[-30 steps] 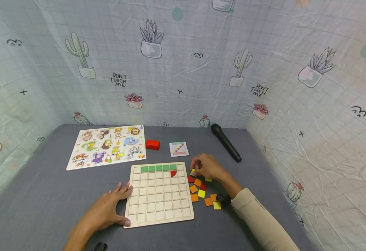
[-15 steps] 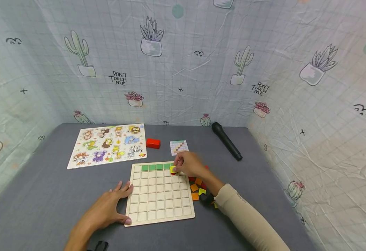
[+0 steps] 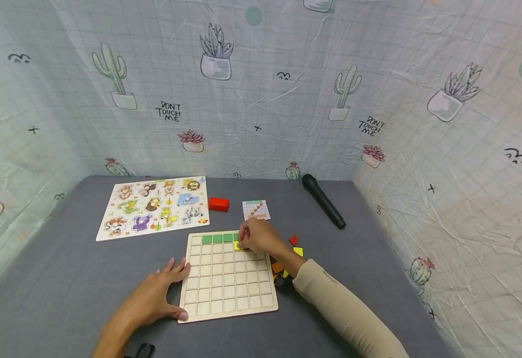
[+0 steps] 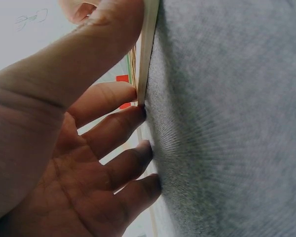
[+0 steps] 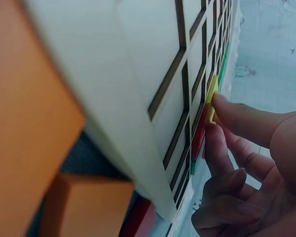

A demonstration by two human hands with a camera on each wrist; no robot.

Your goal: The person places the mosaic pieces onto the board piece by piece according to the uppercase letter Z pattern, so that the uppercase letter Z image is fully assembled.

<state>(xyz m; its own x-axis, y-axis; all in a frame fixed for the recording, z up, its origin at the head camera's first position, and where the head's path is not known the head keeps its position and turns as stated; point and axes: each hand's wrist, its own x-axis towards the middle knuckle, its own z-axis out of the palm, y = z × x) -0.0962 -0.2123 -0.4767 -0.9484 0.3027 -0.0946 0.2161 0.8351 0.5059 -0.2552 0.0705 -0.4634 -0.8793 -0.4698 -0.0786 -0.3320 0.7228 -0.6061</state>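
My right hand (image 3: 262, 236) pinches a yellow square tile (image 3: 238, 246) between thumb and fingertips, over the second row of a wooden grid board (image 3: 225, 293). In the right wrist view the yellow tile (image 5: 212, 93) stands tilted at the grid, beside a red piece (image 5: 199, 136). Green square tiles (image 3: 217, 238) fill part of the board's top row; the right hand hides some cells there. Along the board's left edge rests my left hand (image 3: 153, 297), thumb near the lower corner and fingers spread higher up, touching the rim.
Orange tiles (image 3: 277, 267), a yellow tile (image 3: 298, 251) and a red piece (image 3: 293, 240) lie right of the board, partly under the right arm. Behind are a pattern card (image 3: 255, 209), a red block (image 3: 218, 204), an animal puzzle board (image 3: 153, 208) and a black microphone (image 3: 323, 201).
My right hand has carried the yellow tile leftward from the loose pile onto the board, past the red piece, to below the green row. My left hand stays in place.
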